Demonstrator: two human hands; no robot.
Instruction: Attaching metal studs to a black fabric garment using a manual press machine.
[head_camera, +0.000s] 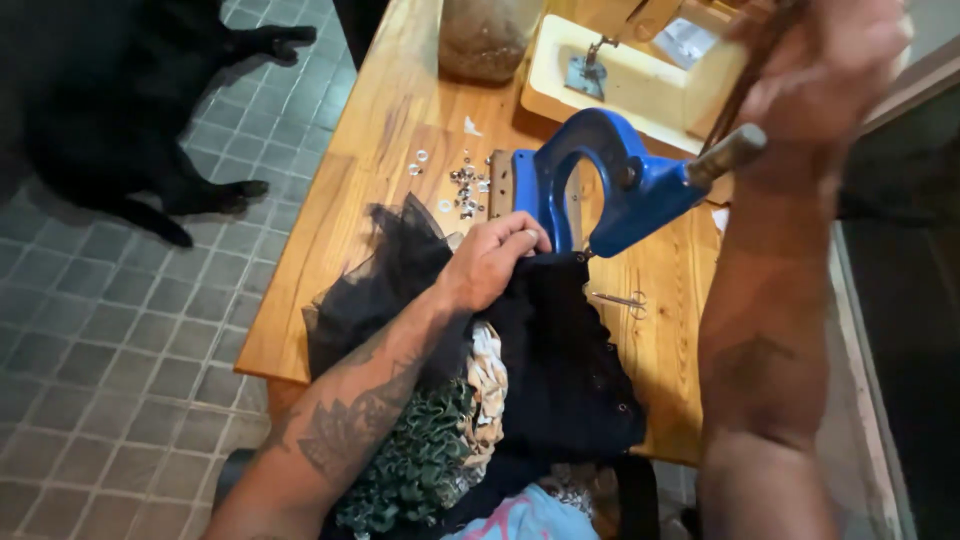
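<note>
Head: left hand (492, 262) at table edge (300, 250).

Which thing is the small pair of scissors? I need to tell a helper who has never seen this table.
On the wooden table, look just right of the black fabric, below the blue hand press. The small metal scissors lie flat there alone, thin and silvery, unlike the round eyelets scattered left of the press.

Bare wooden table (380, 130) lies open at ten o'clock; the blue press (600, 190) and loose eyelets (465, 185) block twelve.
</note>
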